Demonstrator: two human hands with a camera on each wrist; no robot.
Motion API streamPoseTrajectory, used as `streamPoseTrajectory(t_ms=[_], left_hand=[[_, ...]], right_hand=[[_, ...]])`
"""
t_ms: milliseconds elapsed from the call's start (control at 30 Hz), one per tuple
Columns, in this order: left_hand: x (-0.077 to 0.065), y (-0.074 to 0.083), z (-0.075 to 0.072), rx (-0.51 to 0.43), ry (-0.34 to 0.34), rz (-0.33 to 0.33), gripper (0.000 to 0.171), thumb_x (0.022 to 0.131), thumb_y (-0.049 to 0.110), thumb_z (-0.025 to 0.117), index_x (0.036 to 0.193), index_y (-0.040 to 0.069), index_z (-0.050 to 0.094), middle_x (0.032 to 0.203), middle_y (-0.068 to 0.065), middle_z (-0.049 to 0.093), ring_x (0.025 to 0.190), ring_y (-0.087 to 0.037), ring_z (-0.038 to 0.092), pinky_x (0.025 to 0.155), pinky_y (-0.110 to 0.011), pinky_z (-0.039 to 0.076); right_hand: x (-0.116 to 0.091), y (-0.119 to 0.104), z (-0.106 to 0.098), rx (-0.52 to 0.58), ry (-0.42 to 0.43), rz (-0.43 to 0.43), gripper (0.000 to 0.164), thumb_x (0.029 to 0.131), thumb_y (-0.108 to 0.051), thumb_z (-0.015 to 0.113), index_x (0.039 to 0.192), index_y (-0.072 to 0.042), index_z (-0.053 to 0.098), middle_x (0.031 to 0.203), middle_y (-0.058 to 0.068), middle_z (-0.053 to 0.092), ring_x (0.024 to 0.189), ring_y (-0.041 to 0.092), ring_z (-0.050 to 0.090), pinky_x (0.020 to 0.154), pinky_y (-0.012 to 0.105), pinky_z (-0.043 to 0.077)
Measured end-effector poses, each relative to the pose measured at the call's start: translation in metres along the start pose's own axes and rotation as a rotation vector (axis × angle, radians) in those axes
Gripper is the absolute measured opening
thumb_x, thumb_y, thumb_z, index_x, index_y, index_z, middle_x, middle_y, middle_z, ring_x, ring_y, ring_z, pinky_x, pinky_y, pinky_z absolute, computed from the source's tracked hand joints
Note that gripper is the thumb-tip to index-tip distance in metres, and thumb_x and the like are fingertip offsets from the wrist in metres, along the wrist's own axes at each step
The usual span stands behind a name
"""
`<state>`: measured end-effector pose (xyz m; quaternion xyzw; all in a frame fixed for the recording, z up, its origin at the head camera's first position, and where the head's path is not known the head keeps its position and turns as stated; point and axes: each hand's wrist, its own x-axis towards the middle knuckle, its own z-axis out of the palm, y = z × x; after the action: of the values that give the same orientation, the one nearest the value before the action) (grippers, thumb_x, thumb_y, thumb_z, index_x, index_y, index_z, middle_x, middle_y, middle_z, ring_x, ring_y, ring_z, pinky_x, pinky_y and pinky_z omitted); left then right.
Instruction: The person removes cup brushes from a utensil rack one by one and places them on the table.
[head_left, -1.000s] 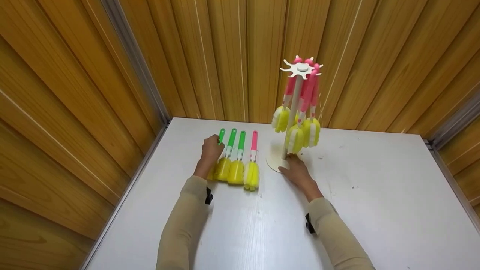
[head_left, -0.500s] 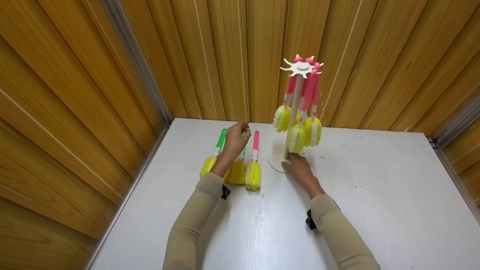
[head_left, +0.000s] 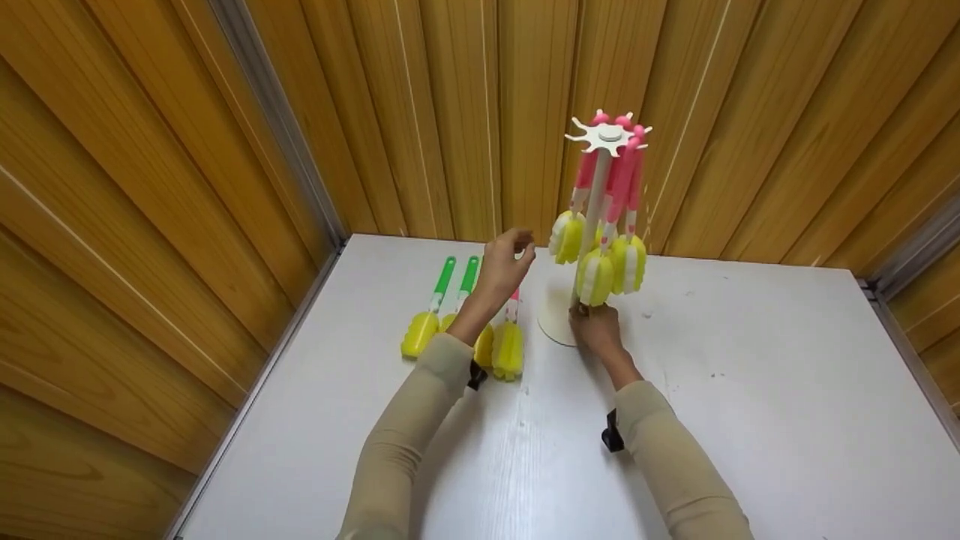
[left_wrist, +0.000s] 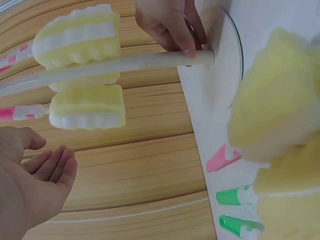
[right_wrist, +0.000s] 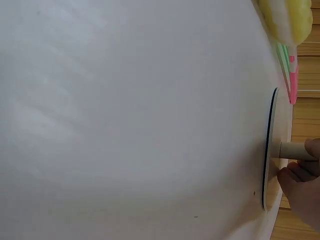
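Observation:
Above the lying brushes my left hand [head_left: 502,268] is raised, its fingers loosely bent and nothing in them. In the left wrist view that hand [left_wrist: 35,185] is near a hanging sponge brush [left_wrist: 87,107], apart from it. With thumb and fingers my right hand [head_left: 598,330] grips the pole of a white stand [right_wrist: 295,151] low down, just above its round base [head_left: 553,322]. Several pink-handled bottle brushes [head_left: 596,276] with yellow and white sponge heads hang from the stand's hooked top [head_left: 609,136]. On the table lie green-handled brushes [head_left: 420,335] and one pink-handled brush [head_left: 508,351], partly hidden by my left arm.
The white table [head_left: 750,420] reaches a wood-panelled wall [head_left: 450,112] at the back and another wall [head_left: 135,262] on the left. Metal edging [head_left: 225,442] runs along the table's left side.
My left hand has moved right from the leftmost green brush, across the row, and risen towards the stand. My right hand stays at the pole's foot and now wraps closer around it.

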<state>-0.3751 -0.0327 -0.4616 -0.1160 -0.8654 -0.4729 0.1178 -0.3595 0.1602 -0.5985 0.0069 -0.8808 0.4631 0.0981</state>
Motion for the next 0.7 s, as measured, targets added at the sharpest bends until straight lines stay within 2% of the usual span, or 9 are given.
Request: streamPoseTrajectory(t_ms=[200,333,533,700], left_hand=[[0.005,0.007,0.006,-0.02,0.009,0.023,0.027,0.102,0.013,0.062,0.128,0.006,0.066,0.121,-0.006,0.071,0.11,-0.018,0.067,0.095,-0.025,0.053],[0.013,0.012,0.01,-0.04,0.037,0.071,0.026,0.102,0.011,0.062,0.126,0.004,0.066,0.12,-0.01,0.071,0.108,-0.02,0.068,0.094,-0.025,0.053],[0.028,0.021,0.017,-0.099,0.058,0.135,0.029,0.101,0.009,0.062,0.129,0.0,0.064,0.124,-0.016,0.069,0.113,-0.022,0.067,0.096,-0.022,0.051],[0.041,0.031,0.022,-0.138,0.065,0.168,0.032,0.1,0.007,0.063,0.131,-0.001,0.062,0.126,-0.017,0.068,0.115,-0.023,0.066,0.098,-0.02,0.049]], right_hand=[[0.0,0.002,0.002,-0.016,0.065,-0.043,0.013,0.095,-0.003,0.063,0.103,0.005,0.058,0.09,0.018,0.059,0.082,0.029,0.05,0.077,0.041,0.045],[0.0,0.004,0.003,-0.004,0.097,-0.074,0.008,0.093,0.0,0.064,0.093,0.006,0.059,0.082,0.016,0.057,0.076,0.028,0.048,0.072,0.039,0.043],[-0.001,0.006,0.004,0.083,0.069,-0.048,0.009,0.097,0.0,0.062,0.089,0.003,0.061,0.082,0.012,0.059,0.077,0.022,0.048,0.071,0.027,0.041],[0.0,0.006,0.005,0.146,0.073,-0.033,0.009,0.096,0.0,0.065,0.088,0.004,0.061,0.081,0.01,0.059,0.079,0.019,0.049,0.071,0.022,0.04]])
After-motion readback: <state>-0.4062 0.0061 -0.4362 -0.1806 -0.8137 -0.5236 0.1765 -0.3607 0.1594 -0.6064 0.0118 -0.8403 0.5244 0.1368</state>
